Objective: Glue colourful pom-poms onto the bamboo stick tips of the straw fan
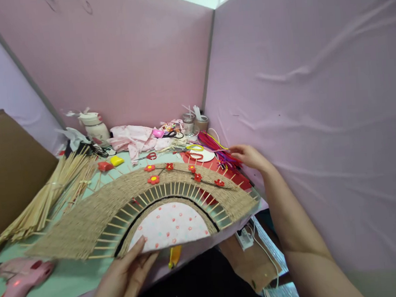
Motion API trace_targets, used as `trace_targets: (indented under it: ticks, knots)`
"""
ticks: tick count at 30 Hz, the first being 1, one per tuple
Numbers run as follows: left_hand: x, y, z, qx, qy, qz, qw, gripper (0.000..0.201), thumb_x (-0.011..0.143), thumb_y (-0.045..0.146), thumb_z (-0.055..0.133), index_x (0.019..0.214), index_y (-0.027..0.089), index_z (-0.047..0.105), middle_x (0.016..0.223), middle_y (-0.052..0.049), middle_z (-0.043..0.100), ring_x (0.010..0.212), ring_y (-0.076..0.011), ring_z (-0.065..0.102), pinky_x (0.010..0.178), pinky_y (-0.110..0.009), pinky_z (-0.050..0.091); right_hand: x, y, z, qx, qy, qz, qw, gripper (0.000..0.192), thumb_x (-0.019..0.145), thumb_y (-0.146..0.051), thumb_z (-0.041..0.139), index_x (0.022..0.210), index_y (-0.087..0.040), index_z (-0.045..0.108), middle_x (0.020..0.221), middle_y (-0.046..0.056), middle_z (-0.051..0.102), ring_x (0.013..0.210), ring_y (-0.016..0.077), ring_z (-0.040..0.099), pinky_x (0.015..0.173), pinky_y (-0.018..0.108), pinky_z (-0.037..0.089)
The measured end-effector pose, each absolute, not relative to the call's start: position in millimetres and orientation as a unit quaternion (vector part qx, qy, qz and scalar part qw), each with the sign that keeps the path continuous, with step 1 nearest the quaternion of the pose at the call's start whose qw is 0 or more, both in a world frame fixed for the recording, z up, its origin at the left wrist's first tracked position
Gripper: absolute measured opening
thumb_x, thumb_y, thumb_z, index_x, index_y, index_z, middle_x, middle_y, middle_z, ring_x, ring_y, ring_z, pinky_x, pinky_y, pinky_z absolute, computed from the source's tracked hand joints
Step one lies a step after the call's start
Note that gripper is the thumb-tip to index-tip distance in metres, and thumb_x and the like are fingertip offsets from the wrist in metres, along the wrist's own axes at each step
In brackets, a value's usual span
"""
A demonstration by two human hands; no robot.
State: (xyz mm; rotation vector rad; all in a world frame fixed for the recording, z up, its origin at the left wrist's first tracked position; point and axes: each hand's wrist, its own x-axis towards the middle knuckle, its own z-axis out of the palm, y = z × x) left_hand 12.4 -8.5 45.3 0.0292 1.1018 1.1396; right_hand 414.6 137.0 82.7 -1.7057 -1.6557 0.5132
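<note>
left hand (123, 276): we see it pinch the woven fan (87, 219) base.
right hand (249, 156): fingers loose, seemingly touching pipe cleaners (218, 149).
around: stick bundle (48, 195), glue gun (19, 281).

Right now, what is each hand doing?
Left hand: holding the woven fan by its bottom edge, thumb on top.
Right hand: fingers among the pipe cleaners; whether it grips any cannot be told.
</note>
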Motion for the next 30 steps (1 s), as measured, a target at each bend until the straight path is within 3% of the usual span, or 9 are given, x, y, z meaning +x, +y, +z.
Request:
trace_targets:
  ticks: [5, 13, 18, 22, 26, 30]
  knots:
    - [14, 15, 25, 0.095, 0.513, 0.496, 0.694, 0.04, 0.088, 0.0, 0.054, 0.126, 0.009, 0.061, 0.102, -0.015, 0.076, 0.09, -0.0224, 0.075, 0.079, -0.032, 0.064, 406, 146, 80, -0.651, -0.698, 0.152, 0.255, 0.03, 0.083, -0.014, 0.056, 0.106, -0.019, 0.075, 0.101, 0.007, 0.078, 0.09, 0.0221, 0.071, 0.09, 0.034, 0.051]
    - [21, 22, 33, 0.07, 0.501, 0.506, 0.698, 0.039, 0.09, 0.001, 0.05, 0.127, 0.008, 0.06, 0.099, -0.015, 0.075, 0.079, -0.0183, 0.075, 0.075, -0.028, 0.064, 399, 173, 80, -0.681, -0.706, 0.038, 0.191, 0.03, 0.09, -0.017, 0.05, 0.106, -0.016, 0.076, 0.105, 0.012, 0.077, 0.092, 0.0221, 0.069, 0.085, 0.029, 0.047]
    - [1, 13, 34, 0.048, 0.484, 0.452, 0.748, 0.052, 0.09, 0.01, 0.054, 0.142, 0.008, 0.049, 0.117, -0.023, 0.07, 0.099, -0.0275, 0.073, 0.095, -0.041, 0.057, 402, 188, 85, -0.704, -0.702, 0.02, 0.109, 0.026, 0.088, -0.019, 0.054, 0.103, -0.015, 0.076, 0.1, 0.012, 0.077, 0.083, 0.0181, 0.067, 0.075, 0.024, 0.045]
    - [-12, -2, 33, 0.016, 0.469, 0.445, 0.763, 0.064, 0.089, 0.01, 0.049, 0.151, 0.005, 0.034, 0.137, -0.028, 0.056, 0.124, -0.0346, 0.059, 0.106, -0.045, 0.049, 400, 181, 86, -0.708, -0.701, 0.031, 0.078, 0.025, 0.088, -0.019, 0.057, 0.105, -0.016, 0.076, 0.102, 0.01, 0.077, 0.084, 0.0168, 0.067, 0.071, 0.021, 0.043]
    - [-1, 0, 42, -0.027, 0.469, 0.488, 0.736, 0.059, 0.091, 0.011, 0.041, 0.148, -0.002, 0.034, 0.14, -0.03, 0.053, 0.133, -0.0326, 0.05, 0.102, -0.035, 0.053, 390, 169, 85, -0.71, -0.697, 0.046, 0.089, 0.028, 0.089, -0.018, 0.055, 0.109, -0.017, 0.075, 0.103, 0.008, 0.077, 0.086, 0.0166, 0.068, 0.071, 0.02, 0.043]
    - [4, 5, 46, -0.016, 0.429, 0.465, 0.774, 0.064, 0.088, 0.009, 0.046, 0.15, 0.001, 0.031, 0.134, -0.028, 0.059, 0.123, -0.0319, 0.061, 0.093, -0.035, 0.059, 388, 168, 85, -0.707, -0.702, 0.037, 0.082, 0.029, 0.09, -0.019, 0.055, 0.11, -0.017, 0.075, 0.104, 0.008, 0.077, 0.088, 0.0173, 0.068, 0.072, 0.022, 0.043]
